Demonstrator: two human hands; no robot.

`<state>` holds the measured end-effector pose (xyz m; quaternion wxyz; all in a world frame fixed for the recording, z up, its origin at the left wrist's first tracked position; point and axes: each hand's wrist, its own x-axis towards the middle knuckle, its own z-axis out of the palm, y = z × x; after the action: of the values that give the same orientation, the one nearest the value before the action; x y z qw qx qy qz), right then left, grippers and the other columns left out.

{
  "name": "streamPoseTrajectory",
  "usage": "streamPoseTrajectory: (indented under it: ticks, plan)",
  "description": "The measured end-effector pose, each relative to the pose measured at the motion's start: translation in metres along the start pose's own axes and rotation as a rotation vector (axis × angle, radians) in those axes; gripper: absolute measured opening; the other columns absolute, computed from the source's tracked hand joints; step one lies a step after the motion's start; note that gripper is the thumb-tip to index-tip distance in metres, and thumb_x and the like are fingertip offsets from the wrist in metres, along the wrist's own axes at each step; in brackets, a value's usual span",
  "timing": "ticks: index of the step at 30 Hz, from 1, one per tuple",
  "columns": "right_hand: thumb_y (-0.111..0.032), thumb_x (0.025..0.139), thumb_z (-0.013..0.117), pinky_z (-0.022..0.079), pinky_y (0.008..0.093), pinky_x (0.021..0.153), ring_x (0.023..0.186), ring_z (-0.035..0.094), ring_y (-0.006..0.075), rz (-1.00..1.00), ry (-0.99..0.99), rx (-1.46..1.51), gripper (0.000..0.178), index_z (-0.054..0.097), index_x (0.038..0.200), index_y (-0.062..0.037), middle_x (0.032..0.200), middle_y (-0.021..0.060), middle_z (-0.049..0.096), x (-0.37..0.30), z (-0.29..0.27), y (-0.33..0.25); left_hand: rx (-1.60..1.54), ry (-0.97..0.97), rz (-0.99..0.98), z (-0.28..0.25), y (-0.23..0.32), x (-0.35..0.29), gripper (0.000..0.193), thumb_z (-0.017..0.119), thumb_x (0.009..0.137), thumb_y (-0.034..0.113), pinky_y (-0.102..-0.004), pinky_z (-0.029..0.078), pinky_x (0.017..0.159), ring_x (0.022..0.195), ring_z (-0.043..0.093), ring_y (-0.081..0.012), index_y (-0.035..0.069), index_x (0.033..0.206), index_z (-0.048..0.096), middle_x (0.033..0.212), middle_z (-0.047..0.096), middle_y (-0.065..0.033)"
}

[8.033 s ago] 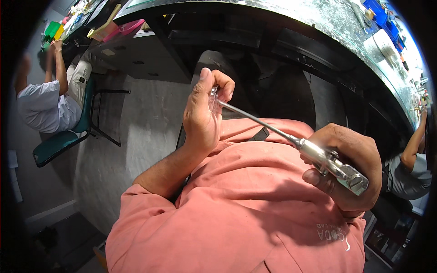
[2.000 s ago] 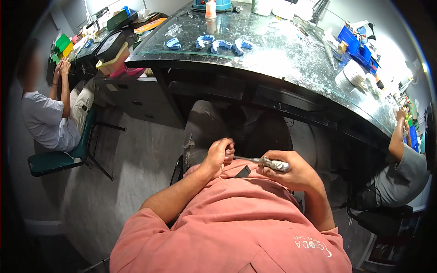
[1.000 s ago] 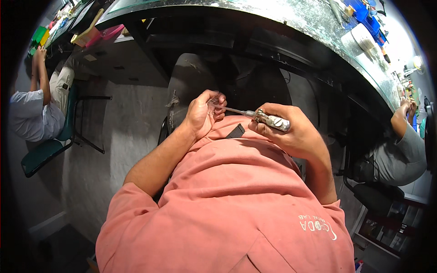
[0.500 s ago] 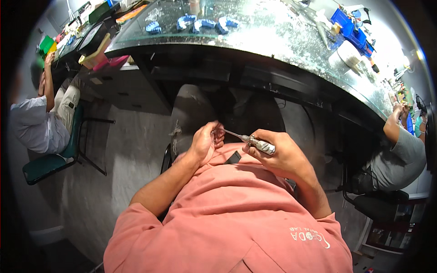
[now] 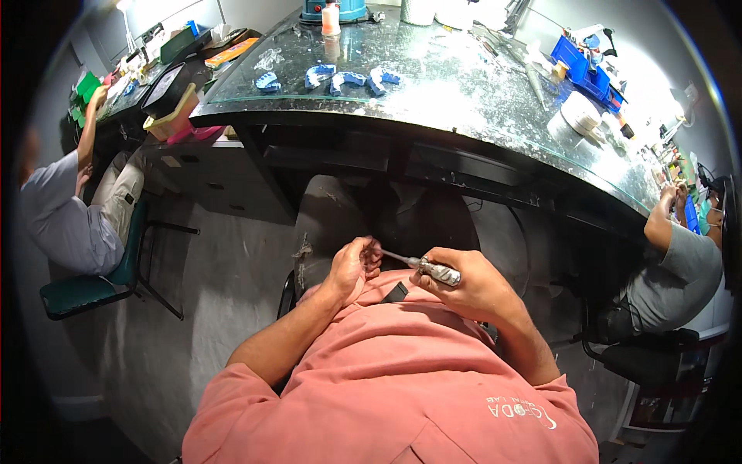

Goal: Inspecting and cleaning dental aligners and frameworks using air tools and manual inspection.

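Observation:
My right hand (image 5: 481, 288) is closed around a slim-shafted hand tool (image 5: 440, 272) with a thick, silvery-grey handle. The thin shaft points left and ends at the curled fingers of my left hand (image 5: 352, 272). Those left fingers are pinched together around the tip. Whatever small thing lies between them is too dark and small to make out. Both hands are above my lap, in front of my pink shirt (image 5: 386, 348) and below the workbench edge.
Ahead stands a glass-topped, dust-marked workbench (image 5: 433, 108) with several blue arch-shaped dental pieces (image 5: 347, 80), a pinkish bottle (image 5: 331, 21) and a white round container (image 5: 576, 116). A blue bin (image 5: 587, 75) is at the right. One person (image 5: 73, 209) sits left, another (image 5: 674, 267) right.
The view has tilted up, so the bench and my hands appear lower and more of the bench's far side shows. Both hands keep the same hold on the tool.

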<state>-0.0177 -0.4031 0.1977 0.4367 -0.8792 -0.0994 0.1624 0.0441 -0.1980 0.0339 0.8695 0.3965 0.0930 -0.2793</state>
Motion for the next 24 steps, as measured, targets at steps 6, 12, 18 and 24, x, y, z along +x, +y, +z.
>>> streamPoseTrajectory:
  ticks: [6, 12, 18, 24]
  plan:
    - [-0.027, 0.089, 0.072, 0.05, 0.0359, 0.065, 0.066, 0.063, 0.0255, 0.039, 0.05, -0.03, 0.027, 0.068, 0.095, -0.0017, 0.077, 0.0151, 0.068, -0.001, 0.0, -0.002, -0.035, 0.031, -0.02, 0.0, -0.004, 0.003, 0.028, 0.05, 0.097, 0.026, -0.0267, 0.032, 0.052, 0.06, 0.041, -0.0116, 0.004, 0.081, 0.057, 0.069, 0.046, -0.0018]
    - [-0.027, 0.089, 0.072, 0.049, 0.0352, 0.064, 0.065, 0.062, 0.0235, 0.046, 0.015, -0.033, 0.026, 0.068, 0.094, -0.0018, 0.076, 0.0145, 0.068, 0.0, -0.002, -0.005, -0.027, -0.063, -0.017, -0.004, -0.001, 0.002, 0.026, 0.05, 0.097, 0.025, -0.0266, 0.033, 0.053, 0.06, 0.041, -0.0119, 0.004, 0.082, 0.056, 0.071, 0.049, -0.0023]
    - [-0.025, 0.089, 0.072, 0.049, 0.0348, 0.064, 0.065, 0.062, 0.0227, 0.024, -0.023, 0.003, 0.025, 0.067, 0.093, -0.0012, 0.076, 0.0143, 0.067, 0.002, 0.0, -0.003, -0.042, -0.05, -0.067, 0.002, 0.005, -0.002, 0.028, 0.047, 0.097, 0.027, -0.0271, 0.034, 0.054, 0.06, 0.041, -0.0124, 0.006, 0.082, 0.055, 0.07, 0.047, -0.0017]
    - [-0.022, 0.087, 0.074, 0.05, 0.0349, 0.065, 0.067, 0.066, 0.0245, 0.014, -0.045, 0.028, 0.023, 0.067, 0.095, -0.0013, 0.077, 0.0157, 0.068, 0.002, 0.004, -0.001, -0.109, -0.113, -0.224, -0.004, 0.012, 0.002, 0.028, 0.045, 0.097, 0.032, -0.0263, 0.035, 0.055, 0.06, 0.042, -0.013, 0.008, 0.085, 0.054, 0.071, 0.046, -0.0006]
